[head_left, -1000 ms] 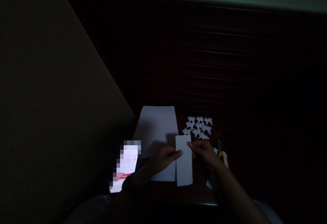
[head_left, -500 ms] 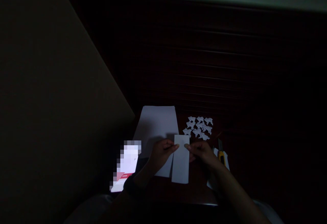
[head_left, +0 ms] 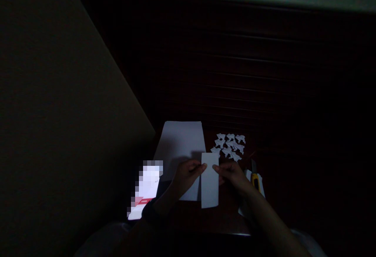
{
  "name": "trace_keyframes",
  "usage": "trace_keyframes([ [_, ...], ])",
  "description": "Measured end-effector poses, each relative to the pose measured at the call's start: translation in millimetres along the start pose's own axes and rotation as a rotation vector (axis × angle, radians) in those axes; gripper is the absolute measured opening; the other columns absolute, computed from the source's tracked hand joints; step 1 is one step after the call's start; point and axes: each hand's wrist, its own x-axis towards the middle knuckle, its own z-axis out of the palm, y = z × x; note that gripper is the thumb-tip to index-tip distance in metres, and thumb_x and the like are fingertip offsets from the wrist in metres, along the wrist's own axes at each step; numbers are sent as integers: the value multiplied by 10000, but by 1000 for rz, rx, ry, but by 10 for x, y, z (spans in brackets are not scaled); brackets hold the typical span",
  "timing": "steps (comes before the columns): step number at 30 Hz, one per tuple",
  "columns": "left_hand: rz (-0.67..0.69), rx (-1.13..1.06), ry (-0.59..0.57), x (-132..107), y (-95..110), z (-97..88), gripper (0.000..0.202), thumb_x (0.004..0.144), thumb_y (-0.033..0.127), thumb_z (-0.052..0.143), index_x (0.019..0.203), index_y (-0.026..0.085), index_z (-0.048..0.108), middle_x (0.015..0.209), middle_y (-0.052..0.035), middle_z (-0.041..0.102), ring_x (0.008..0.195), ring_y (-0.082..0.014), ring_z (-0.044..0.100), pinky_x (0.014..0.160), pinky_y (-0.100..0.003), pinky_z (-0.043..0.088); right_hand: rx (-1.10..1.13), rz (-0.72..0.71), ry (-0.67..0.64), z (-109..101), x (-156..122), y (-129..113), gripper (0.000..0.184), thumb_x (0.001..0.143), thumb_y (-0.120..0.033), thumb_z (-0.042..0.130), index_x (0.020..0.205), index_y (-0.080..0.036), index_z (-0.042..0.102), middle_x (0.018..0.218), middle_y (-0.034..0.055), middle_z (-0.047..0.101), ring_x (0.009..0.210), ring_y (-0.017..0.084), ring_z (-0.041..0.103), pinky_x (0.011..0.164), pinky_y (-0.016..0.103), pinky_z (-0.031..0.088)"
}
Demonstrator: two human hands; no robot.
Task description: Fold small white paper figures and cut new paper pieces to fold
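Note:
A narrow strip of white paper (head_left: 209,188) hangs upright between my two hands, above the dark table. My left hand (head_left: 188,172) pinches its left edge near the top, thumb on the front face. On the opposite edge, my right hand (head_left: 232,172) grips it the same way, thumb in front and fingers behind. Behind the strip and to the left lies a stack of white paper sheets (head_left: 182,137), partly covered by my left hand. Several small folded paper pieces (head_left: 230,144) lie in rows just beyond my right hand.
A lit phone screen (head_left: 148,186), partly pixelated, is left of my left wrist. Right of my right hand, a yellow utility knife (head_left: 255,180) rests on white paper (head_left: 262,184). A pale wall (head_left: 73,92) rises at the left. The table's front edge (head_left: 235,233) runs near my body.
The paper strip has shifted slightly up and right, and its lower end has swung a little to the right. Both hands keep their pinch on it.

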Motion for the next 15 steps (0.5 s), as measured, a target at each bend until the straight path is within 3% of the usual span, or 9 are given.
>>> trace_keyframes([
  [5,-22,31,-55,-8,8,-13,290,755,387,544,691,126,653,664,-32,645,633,-153,579,567,-231,432,20,8,55,-9,26,17,388,688,-484,618,656,-98,648,592,49,638,505,132,586,484,245,489],
  [10,-125,-130,-92,-12,-40,-54,302,792,367,481,823,126,662,751,-58,662,671,-170,588,592,-252,439,92,13,94,-43,48,37,364,718,-454,606,611,-106,620,515,16,583,447,100,541,434,204,449],
  [13,-70,-94,-89,-9,-66,-51,252,747,340,552,835,131,662,792,-60,657,723,-169,578,629,-244,429,139,53,47,-60,41,27,352,720,-447,607,631,-107,616,525,10,576,450,98,538,434,207,446],
  [15,-34,-25,-105,-17,-76,-38,236,730,345,574,738,124,657,695,-34,629,645,-140,547,572,-219,400,158,86,3,-63,24,18,336,718,-435,615,649,-106,618,531,7,577,445,92,532,425,198,432],
])
